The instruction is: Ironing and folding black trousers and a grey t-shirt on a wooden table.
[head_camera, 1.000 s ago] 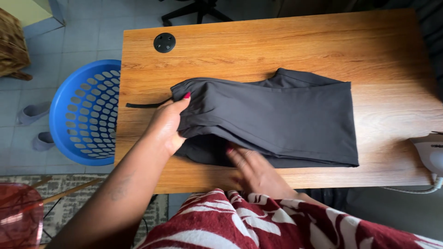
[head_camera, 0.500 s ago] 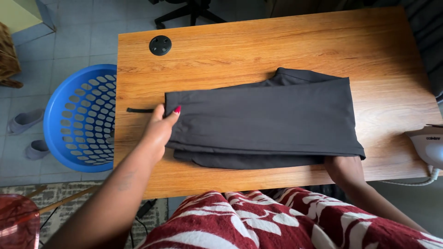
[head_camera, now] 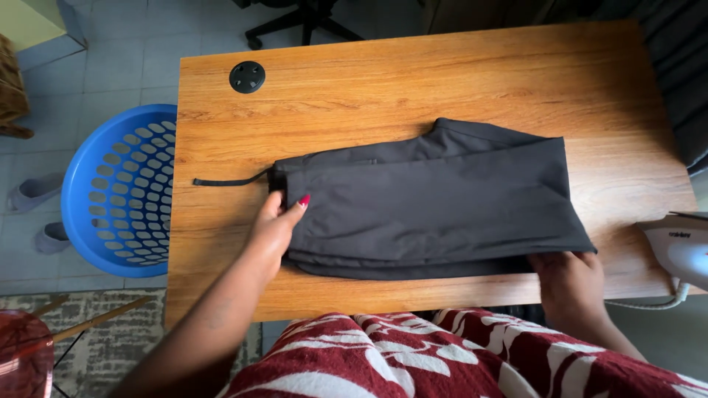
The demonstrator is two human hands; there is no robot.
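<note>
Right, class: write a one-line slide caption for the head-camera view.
Both hands, left and right, grip a folded dark garment on a wooden table, beside a blue laundry basket.

Even, soft daylight; scene bright. Bench (head_camera: pixel 413 81) wood grain sharp, mild sheen, no hard glare. Thin soft shadow beneath the dark garment (head_camera: pixel 435 199) at its near edge. Slight wide-angle bowing at frame edges; corners dimmer.

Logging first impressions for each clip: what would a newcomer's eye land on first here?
A dark folded garment lies across the middle of the wooden table, gripped by the left hand at its left edge and the right hand at its near right corner. A bright blue laundry basket stands on the floor to the left.
</note>
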